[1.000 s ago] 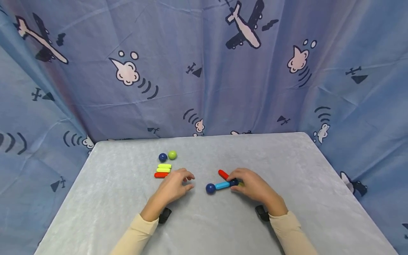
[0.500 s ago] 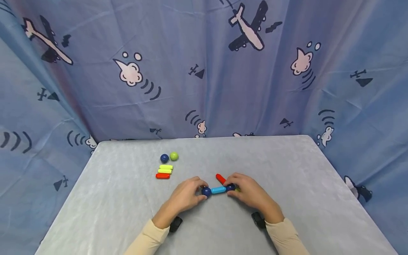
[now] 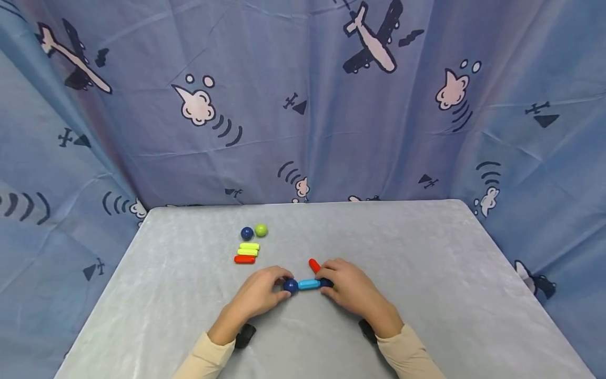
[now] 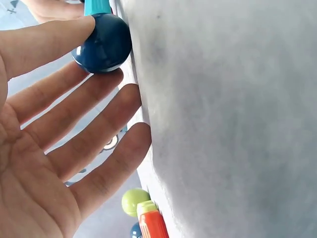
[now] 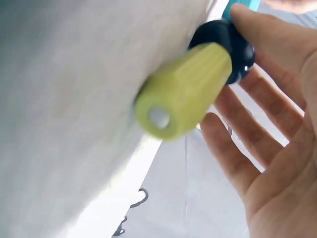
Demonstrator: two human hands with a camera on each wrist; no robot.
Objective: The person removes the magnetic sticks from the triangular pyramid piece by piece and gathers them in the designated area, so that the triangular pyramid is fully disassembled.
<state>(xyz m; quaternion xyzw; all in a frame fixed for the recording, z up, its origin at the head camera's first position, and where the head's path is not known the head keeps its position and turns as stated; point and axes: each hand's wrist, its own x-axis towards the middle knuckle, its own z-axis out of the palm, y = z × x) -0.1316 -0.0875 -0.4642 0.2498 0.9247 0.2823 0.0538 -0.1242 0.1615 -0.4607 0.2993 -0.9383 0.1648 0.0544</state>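
Head view hides the yellow rod (image 5: pixel 185 91) under the right hand (image 3: pixel 347 287); left hand (image 3: pixel 260 292) pinches a blue ball (image 3: pixel 290 285); right pinches its ball (image 5: pixel 225 42).

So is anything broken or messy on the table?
Nothing stands out. The spare sticks lie neatly stacked by two balls, and both hands hold the ball-and-stick chain flat on the table.
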